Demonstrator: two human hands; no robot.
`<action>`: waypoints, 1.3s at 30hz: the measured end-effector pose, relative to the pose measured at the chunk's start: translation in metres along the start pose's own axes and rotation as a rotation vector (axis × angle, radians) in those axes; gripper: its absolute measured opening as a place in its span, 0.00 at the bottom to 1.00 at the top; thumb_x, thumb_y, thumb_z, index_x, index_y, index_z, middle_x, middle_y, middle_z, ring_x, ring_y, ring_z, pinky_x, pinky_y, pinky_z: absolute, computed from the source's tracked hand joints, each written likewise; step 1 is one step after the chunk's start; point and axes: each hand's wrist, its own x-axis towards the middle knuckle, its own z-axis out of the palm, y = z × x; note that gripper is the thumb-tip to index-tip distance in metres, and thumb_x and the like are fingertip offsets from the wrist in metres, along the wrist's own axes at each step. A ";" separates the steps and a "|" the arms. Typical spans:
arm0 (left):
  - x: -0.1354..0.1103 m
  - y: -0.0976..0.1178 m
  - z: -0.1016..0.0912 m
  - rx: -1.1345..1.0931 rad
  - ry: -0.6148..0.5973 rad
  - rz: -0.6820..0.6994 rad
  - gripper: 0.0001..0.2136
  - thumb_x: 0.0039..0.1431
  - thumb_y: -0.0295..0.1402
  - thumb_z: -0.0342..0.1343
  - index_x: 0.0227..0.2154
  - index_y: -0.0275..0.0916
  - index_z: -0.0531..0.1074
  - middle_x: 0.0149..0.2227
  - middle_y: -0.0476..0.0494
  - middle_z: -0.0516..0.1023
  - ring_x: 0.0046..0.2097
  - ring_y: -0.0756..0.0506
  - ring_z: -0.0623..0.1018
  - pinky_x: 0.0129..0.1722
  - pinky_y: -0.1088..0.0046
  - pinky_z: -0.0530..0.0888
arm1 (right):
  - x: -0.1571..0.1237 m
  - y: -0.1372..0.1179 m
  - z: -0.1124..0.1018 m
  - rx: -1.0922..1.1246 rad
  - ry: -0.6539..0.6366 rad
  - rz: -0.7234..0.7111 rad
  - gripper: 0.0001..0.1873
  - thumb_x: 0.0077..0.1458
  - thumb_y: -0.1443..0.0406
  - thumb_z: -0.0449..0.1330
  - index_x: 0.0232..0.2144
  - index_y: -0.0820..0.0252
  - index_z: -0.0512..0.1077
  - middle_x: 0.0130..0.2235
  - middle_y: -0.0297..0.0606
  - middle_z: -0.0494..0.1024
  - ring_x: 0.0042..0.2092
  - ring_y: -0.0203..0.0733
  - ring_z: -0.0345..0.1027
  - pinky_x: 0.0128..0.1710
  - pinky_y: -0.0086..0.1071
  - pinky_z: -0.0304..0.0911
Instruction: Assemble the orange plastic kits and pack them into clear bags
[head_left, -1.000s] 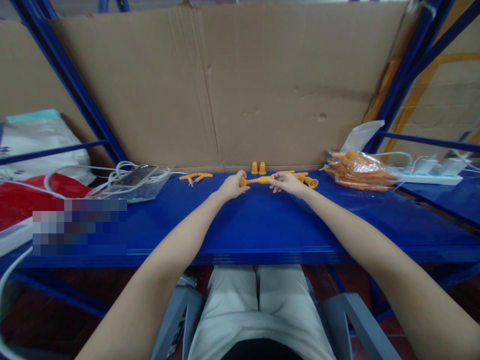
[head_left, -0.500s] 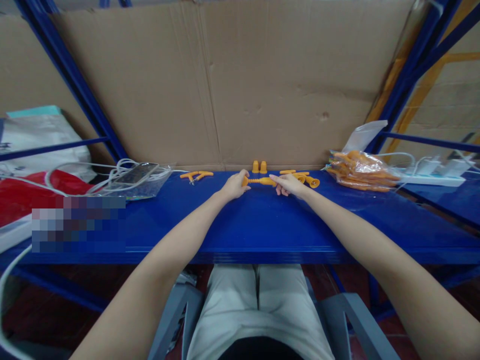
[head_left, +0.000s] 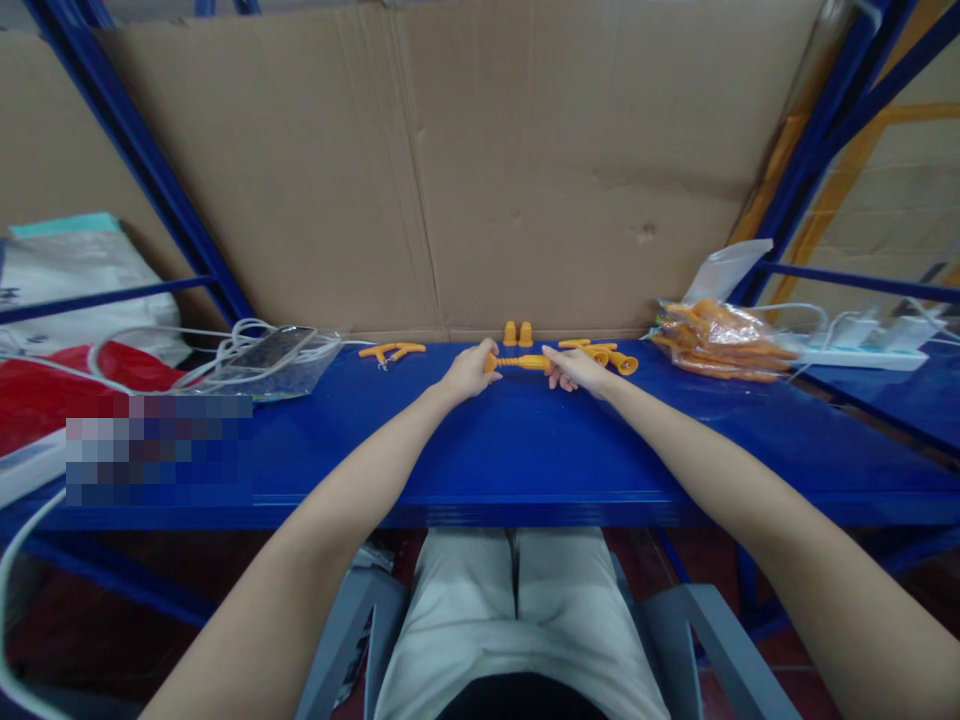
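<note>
In the middle of the blue shelf, my left hand is closed around the left end of an orange plastic rod with a ribbed, screw-like section. My right hand grips its smoother, thicker right end between thumb and fingers. The rod lies level between both hands; its two ends are partly covered by fingers. Right behind my right hand are orange T-shaped handles and funnel-ended orange pieces. Two small orange caps stand upright by the cardboard.
Orange T-handles with metal hooks lie left. A plastic bag of orange parts and a white power strip are right. White cables tangle over a clear pouch at left. A cardboard sheet closes off the back.
My right thumb and index finger have drawn slightly to the right along the orange rod and curled in. The left hand stays where it was.
</note>
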 end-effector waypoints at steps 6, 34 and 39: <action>0.001 0.002 -0.002 -0.008 -0.025 -0.015 0.17 0.50 0.27 0.64 0.42 0.40 0.66 0.34 0.47 0.77 0.41 0.43 0.77 0.42 0.69 0.69 | -0.002 -0.003 -0.002 0.025 -0.029 0.007 0.16 0.62 0.54 0.56 0.32 0.61 0.68 0.26 0.38 0.77 0.18 0.29 0.64 0.11 0.21 0.52; -0.001 0.001 0.000 0.055 0.005 0.028 0.17 0.51 0.27 0.63 0.42 0.40 0.66 0.38 0.45 0.77 0.44 0.43 0.77 0.43 0.70 0.70 | -0.007 -0.016 0.009 -0.038 0.046 0.148 0.29 0.67 0.52 0.47 0.20 0.63 0.67 0.13 0.33 0.67 0.12 0.26 0.52 0.10 0.21 0.44; 0.000 0.002 -0.001 0.027 0.001 0.012 0.17 0.50 0.26 0.64 0.42 0.39 0.66 0.38 0.44 0.77 0.43 0.43 0.77 0.43 0.69 0.70 | -0.005 -0.015 0.009 -0.055 0.050 0.157 0.30 0.66 0.49 0.46 0.22 0.64 0.68 0.13 0.33 0.67 0.12 0.26 0.53 0.10 0.20 0.45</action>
